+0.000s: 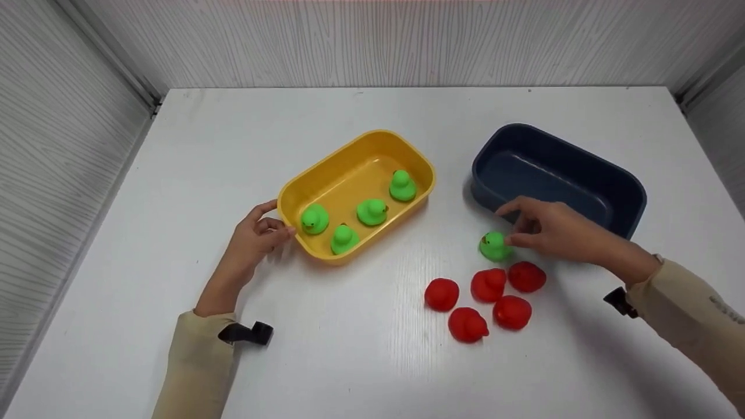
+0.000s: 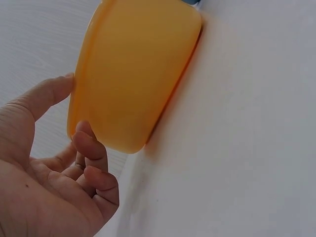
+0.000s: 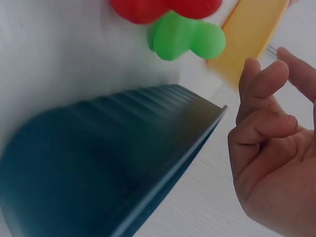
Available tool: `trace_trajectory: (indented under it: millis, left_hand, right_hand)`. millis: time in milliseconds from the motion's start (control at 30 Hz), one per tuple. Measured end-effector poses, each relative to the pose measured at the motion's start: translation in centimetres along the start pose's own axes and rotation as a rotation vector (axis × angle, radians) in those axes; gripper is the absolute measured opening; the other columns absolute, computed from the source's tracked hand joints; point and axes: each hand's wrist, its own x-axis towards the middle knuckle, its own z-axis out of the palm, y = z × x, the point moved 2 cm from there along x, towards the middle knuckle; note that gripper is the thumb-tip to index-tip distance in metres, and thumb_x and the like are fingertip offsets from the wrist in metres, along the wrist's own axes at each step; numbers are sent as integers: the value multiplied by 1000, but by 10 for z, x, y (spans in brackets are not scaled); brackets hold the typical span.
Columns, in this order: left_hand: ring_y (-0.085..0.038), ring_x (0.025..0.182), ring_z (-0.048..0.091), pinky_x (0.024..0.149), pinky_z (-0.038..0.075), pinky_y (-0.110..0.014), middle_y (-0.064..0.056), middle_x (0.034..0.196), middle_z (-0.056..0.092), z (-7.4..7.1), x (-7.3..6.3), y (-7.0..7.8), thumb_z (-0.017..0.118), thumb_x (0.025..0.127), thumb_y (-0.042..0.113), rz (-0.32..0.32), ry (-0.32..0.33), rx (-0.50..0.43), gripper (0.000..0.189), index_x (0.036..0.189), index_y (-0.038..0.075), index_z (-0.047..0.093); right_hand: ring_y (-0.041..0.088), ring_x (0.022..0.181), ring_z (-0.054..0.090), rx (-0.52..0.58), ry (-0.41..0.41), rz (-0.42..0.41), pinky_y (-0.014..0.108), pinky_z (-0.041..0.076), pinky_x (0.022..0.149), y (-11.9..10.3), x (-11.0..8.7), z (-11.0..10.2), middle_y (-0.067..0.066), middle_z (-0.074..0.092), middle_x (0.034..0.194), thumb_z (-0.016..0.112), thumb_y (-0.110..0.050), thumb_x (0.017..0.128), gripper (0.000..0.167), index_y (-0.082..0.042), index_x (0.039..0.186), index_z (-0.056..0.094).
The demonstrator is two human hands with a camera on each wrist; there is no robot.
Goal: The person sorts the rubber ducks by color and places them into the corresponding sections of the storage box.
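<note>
In the head view, my left hand [image 1: 253, 235] holds the near left end of a yellow tub [image 1: 326, 166], with fingertips at its rim and outer wall. The left wrist view shows the tub's end wall [image 2: 133, 74] against those fingertips, the other fingers curled beside it. Several green rubber ducks [image 1: 372, 212] sit inside. My right hand [image 1: 553, 230] hovers by the near side of a dark blue tub [image 1: 559, 137], over a single green rubber duck [image 1: 493, 247] on the table. Thumb and forefinger are spread apart; in the right wrist view, this duck [image 3: 173, 37] stands clear of the fingers.
Several red rubber ducks [image 1: 468, 325] lie in a loose cluster on the white table [image 1: 349, 361], just nearer than the lone green one. Wood-grain panels [image 1: 407, 43] close off the back and both sides. Nothing shows inside the blue tub.
</note>
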Motion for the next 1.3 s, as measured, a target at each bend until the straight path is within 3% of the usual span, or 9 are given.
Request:
trace_trajectory:
  millis: [333, 567, 800, 1300]
  left_hand:
    - [-10, 70, 48, 64, 41, -21, 9, 86, 59, 2, 0, -1, 70, 89, 20, 2, 1, -19, 68, 146, 11, 35]
    - [-11, 71, 47, 64, 41, -20, 9, 86, 59, 1, 0, -2, 69, 89, 20, -5, 3, -11, 68, 146, 12, 35]
    - [-12, 73, 49, 65, 43, -20, 8, 87, 59, 1, 1, -1, 70, 89, 21, -5, 3, -3, 68, 146, 11, 34]
    - [-11, 72, 48, 65, 42, -21, 8, 87, 60, 0, 0, -1, 70, 89, 22, 5, 0, -5, 68, 146, 11, 34]
  right_hand:
    - [18, 55, 54, 134, -43, 94, 26, 50, 54, 15, -1, 25, 16, 67, 103, 65, -18, 91, 56, -6, 139, 39]
    - [18, 72, 56, 74, -3, 125, 24, 47, 55, 19, 2, 31, 13, 67, 98, 65, -21, 91, 54, -6, 137, 43]
    - [17, 68, 52, -6, 28, 145, 24, 42, 51, 17, 5, 35, 9, 64, 90, 68, -26, 89, 54, -6, 135, 48]
    - [20, 76, 54, -56, 67, 147, 27, 46, 58, 18, 9, 39, 9, 65, 90, 69, -23, 89, 46, -6, 129, 54]
